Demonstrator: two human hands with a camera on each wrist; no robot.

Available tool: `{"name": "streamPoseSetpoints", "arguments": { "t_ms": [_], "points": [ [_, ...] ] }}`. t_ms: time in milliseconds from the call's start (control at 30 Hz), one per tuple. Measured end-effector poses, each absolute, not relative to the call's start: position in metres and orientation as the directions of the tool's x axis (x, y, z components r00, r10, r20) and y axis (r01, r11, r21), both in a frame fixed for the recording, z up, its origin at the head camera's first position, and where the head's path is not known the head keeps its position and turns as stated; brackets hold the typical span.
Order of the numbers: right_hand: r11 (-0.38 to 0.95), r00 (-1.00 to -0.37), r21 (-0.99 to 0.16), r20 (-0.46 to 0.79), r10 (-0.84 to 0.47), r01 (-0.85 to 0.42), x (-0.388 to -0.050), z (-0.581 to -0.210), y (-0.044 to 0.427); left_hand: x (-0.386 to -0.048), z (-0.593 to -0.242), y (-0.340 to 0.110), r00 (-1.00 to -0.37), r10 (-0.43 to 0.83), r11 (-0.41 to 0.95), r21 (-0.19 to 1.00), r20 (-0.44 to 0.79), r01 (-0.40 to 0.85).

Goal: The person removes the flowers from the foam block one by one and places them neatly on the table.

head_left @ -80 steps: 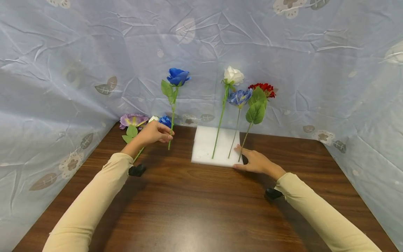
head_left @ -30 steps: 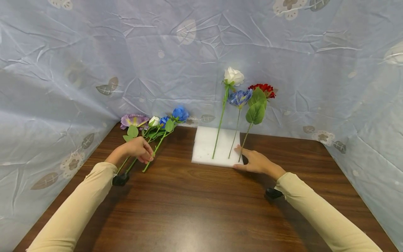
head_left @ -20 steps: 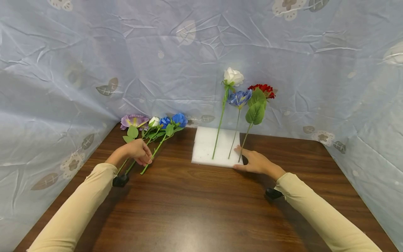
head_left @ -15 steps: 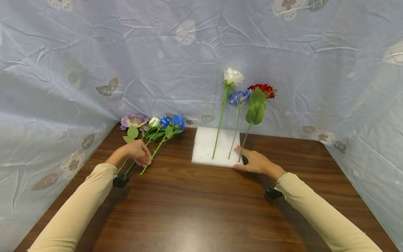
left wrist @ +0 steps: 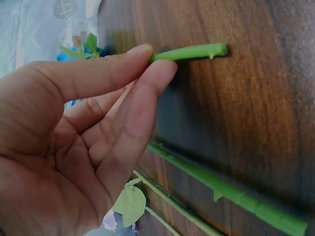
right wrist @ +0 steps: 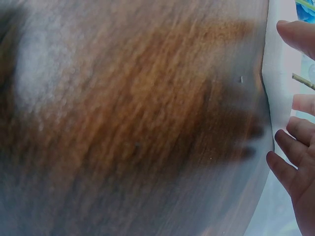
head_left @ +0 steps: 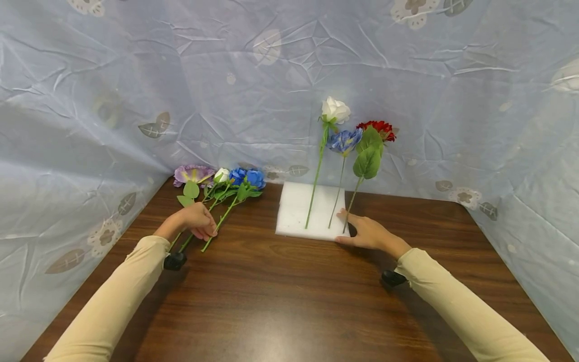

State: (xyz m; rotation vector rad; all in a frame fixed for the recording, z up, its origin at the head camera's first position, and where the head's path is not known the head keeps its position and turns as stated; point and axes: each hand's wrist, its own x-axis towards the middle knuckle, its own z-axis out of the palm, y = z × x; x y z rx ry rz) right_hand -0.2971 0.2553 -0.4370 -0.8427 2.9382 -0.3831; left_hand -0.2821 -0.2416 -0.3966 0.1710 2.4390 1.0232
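Wooden table (head_left: 271,286): at left, the left hand (head_left: 197,221) pinches a blue rose (head_left: 256,179) by its stem (left wrist: 192,51), apparently laying it down; the right hand (head_left: 368,234), fingers spread, touches the foam (head_left: 294,206). Next likely calls for gentle release.

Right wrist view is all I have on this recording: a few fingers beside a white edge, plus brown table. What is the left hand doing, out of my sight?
Observer: The left hand pinches a green stem near its bare end.
Operator: Which flower does that stem carry?
Observer: The head view shows it leading up to a blue flower, the rightmost of those lying on the left part of the table.
Operator: And what is at the right hand?
Observer: A white block with three flowers standing up from it.
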Motion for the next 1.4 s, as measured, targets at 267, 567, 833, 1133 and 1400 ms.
{"name": "streamPoseSetpoints", "arguments": {
  "t_ms": [267, 567, 833, 1133, 1400],
  "points": [
    [0.820, -0.849, -0.255, 0.006, -0.529, -0.513, -0.298, -0.439, 0.257, -0.284, -0.399, -0.243, -0.896, 0.206, 0.701, 0.698, -0.394, -0.146],
    [0.816, -0.845, -0.251, 0.016, -0.534, -0.520, -0.298, -0.439, 0.256, -0.285, -0.397, -0.245, -0.909, 0.145, 0.706, 0.685, -0.391, -0.182],
    [0.816, -0.846, -0.251, 0.024, -0.533, -0.521, -0.298, -0.439, 0.256, -0.287, -0.400, -0.246, -0.903, 0.134, 0.677, 0.704, -0.407, -0.216],
    [0.820, -0.849, -0.252, 0.016, -0.528, -0.514, -0.299, -0.441, 0.257, -0.290, -0.398, -0.248, -0.883, 0.158, 0.698, 0.682, -0.442, -0.217],
    [0.819, -0.849, -0.254, 0.018, -0.528, -0.515, -0.299, -0.441, 0.257, -0.293, -0.398, -0.251, -0.857, 0.188, 0.701, 0.676, -0.480, -0.226]
  ]
}}
